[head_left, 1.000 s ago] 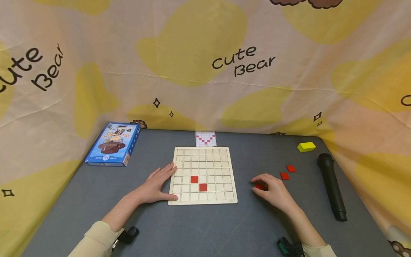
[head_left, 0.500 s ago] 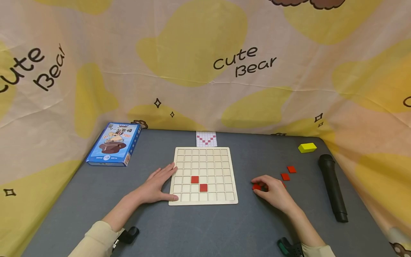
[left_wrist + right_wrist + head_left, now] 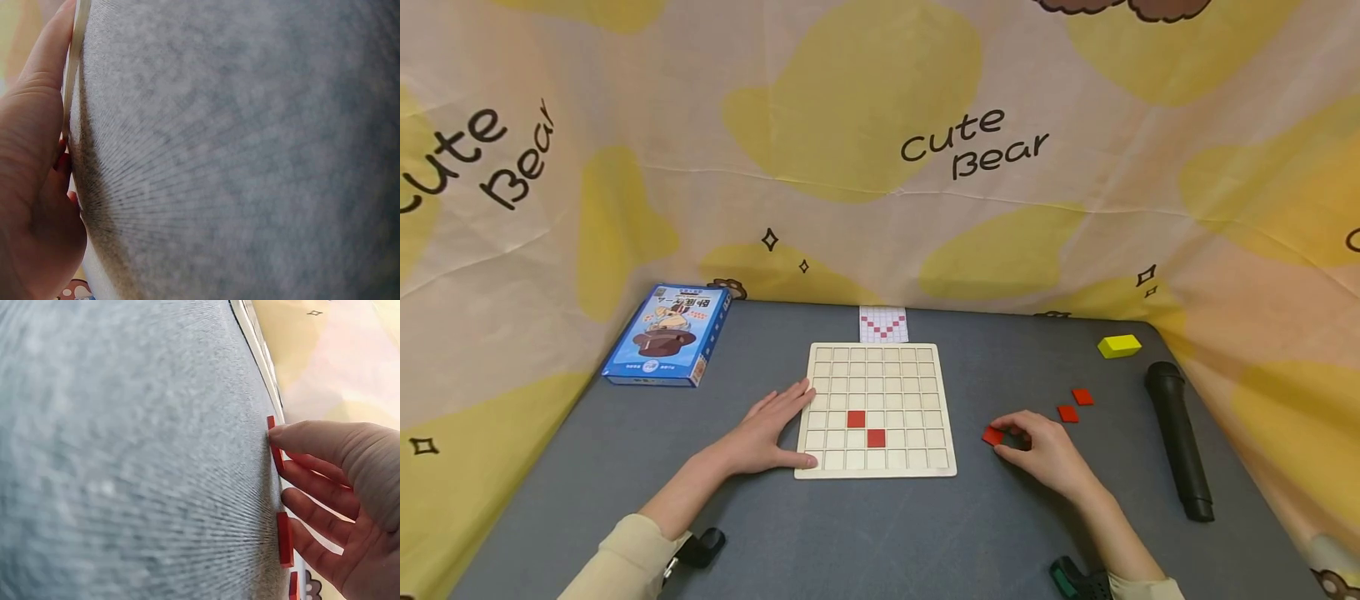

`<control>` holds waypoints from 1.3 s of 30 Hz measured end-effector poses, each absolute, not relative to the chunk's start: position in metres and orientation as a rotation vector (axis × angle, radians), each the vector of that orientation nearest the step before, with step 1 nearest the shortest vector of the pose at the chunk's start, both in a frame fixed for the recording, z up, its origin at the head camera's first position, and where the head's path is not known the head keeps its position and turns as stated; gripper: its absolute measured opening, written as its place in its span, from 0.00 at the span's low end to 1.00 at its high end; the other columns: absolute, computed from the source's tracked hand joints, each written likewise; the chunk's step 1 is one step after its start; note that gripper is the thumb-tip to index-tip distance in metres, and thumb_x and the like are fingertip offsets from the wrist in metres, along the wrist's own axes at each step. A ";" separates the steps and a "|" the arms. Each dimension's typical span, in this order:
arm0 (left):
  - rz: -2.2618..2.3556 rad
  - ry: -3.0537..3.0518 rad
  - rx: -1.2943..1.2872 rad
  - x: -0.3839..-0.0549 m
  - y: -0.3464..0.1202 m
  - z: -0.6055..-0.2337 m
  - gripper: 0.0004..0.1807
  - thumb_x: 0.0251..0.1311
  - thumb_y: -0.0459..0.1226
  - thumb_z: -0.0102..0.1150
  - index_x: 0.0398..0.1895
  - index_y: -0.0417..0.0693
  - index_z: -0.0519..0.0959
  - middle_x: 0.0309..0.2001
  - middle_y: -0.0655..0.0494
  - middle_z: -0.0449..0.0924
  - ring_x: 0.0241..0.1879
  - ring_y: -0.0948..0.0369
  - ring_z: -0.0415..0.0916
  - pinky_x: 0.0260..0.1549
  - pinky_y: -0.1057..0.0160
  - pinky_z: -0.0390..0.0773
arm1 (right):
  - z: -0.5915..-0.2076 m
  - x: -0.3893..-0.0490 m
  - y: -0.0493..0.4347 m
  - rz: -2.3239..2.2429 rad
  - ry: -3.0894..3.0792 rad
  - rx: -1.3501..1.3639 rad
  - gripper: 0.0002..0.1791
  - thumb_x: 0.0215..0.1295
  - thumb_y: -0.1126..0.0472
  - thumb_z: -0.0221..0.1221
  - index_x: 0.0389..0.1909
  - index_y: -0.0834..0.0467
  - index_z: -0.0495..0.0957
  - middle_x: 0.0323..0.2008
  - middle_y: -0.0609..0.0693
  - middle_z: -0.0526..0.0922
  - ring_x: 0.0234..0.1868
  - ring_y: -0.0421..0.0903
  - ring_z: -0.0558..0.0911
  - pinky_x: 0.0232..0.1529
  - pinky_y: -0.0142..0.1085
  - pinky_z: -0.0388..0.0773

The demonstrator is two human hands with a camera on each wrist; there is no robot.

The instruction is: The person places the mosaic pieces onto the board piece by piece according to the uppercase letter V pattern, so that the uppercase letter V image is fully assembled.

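A cream grid board point(image 3: 838, 471) lies flat on the grey table, with two red square tiles point(image 3: 856, 419) set diagonally in its cells. My left hand point(image 3: 762, 437) rests along the board's left edge, fingers extended and thumb at the near corner. To the right of the board, my right hand point(image 3: 1037, 448) pinches another red tile point(image 3: 275, 444) between thumb and fingertips, close to the table. Behind that hand lie two loose red tiles, one nearer point(image 3: 1067, 413) and one farther point(image 3: 1082, 397). In the left wrist view the left hand point(image 3: 40, 156) meets the board's rim.
A small card point(image 3: 883, 325) with a red V pattern lies behind the board. On the far left is a blue box point(image 3: 666, 337). A yellow block point(image 3: 1118, 346) and a black microphone point(image 3: 1180, 442) lie on the right. A printed cloth hangs behind the table.
My right hand has closed on the red tile and drawn it slightly left, so more of it shows. The left hand holds its place on the board.
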State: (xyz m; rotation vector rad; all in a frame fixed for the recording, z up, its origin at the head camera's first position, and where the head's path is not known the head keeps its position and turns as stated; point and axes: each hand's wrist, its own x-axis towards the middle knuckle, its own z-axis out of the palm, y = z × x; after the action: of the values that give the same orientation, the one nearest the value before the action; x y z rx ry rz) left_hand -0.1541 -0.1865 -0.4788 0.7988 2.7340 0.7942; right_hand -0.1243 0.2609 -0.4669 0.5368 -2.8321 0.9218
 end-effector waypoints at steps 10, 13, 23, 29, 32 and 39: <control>0.784 2.734 0.778 -0.153 -0.187 -0.477 0.59 0.47 0.65 0.67 0.76 0.44 0.53 0.77 0.46 0.46 0.74 0.46 0.45 0.68 0.40 0.42 | -0.471 -0.129 0.256 0.927 -2.804 0.513 0.16 0.50 0.65 0.73 0.41 0.51 0.85 0.37 0.41 0.83 0.36 0.41 0.79 0.39 0.38 0.77; 0.789 2.732 0.781 -0.153 -0.187 -0.478 0.59 0.47 0.65 0.67 0.76 0.44 0.54 0.77 0.46 0.46 0.74 0.46 0.45 0.68 0.40 0.42 | -0.472 -0.131 0.253 0.938 -2.805 0.510 0.15 0.51 0.64 0.73 0.41 0.51 0.85 0.37 0.41 0.83 0.37 0.41 0.78 0.39 0.38 0.77; 0.790 2.731 0.792 -0.154 -0.187 -0.480 0.59 0.48 0.66 0.65 0.76 0.43 0.54 0.77 0.46 0.46 0.74 0.46 0.45 0.68 0.40 0.42 | -0.466 -0.142 0.231 1.015 -2.791 0.487 0.15 0.53 0.63 0.72 0.43 0.51 0.84 0.38 0.42 0.83 0.37 0.42 0.79 0.40 0.39 0.77; 0.784 2.732 0.790 -0.155 -0.186 -0.480 0.59 0.48 0.66 0.65 0.76 0.44 0.54 0.77 0.47 0.46 0.75 0.47 0.45 0.68 0.40 0.42 | -0.463 -0.150 0.210 1.113 -2.786 0.523 0.15 0.54 0.62 0.72 0.44 0.53 0.84 0.38 0.43 0.83 0.37 0.42 0.78 0.39 0.38 0.76; 0.783 2.734 0.794 -0.155 -0.186 -0.480 0.59 0.48 0.66 0.65 0.76 0.44 0.54 0.77 0.46 0.46 0.75 0.47 0.45 0.68 0.40 0.43 | -0.464 -0.155 0.198 1.165 -2.770 0.559 0.15 0.54 0.62 0.71 0.44 0.52 0.84 0.37 0.43 0.82 0.37 0.42 0.77 0.38 0.37 0.75; 0.782 2.733 0.795 -0.155 -0.187 -0.478 0.59 0.48 0.65 0.66 0.76 0.43 0.53 0.77 0.46 0.46 0.75 0.47 0.45 0.68 0.41 0.42 | -0.467 -0.165 0.166 1.304 -2.762 0.616 0.14 0.56 0.62 0.70 0.44 0.52 0.84 0.34 0.43 0.82 0.34 0.42 0.77 0.36 0.35 0.75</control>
State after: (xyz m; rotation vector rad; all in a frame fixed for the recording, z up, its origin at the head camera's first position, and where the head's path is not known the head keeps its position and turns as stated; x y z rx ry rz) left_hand -0.1545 -0.1865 -0.4783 0.7954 2.7325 0.7817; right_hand -0.1647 0.1655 -0.4669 0.6158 -2.7623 1.3044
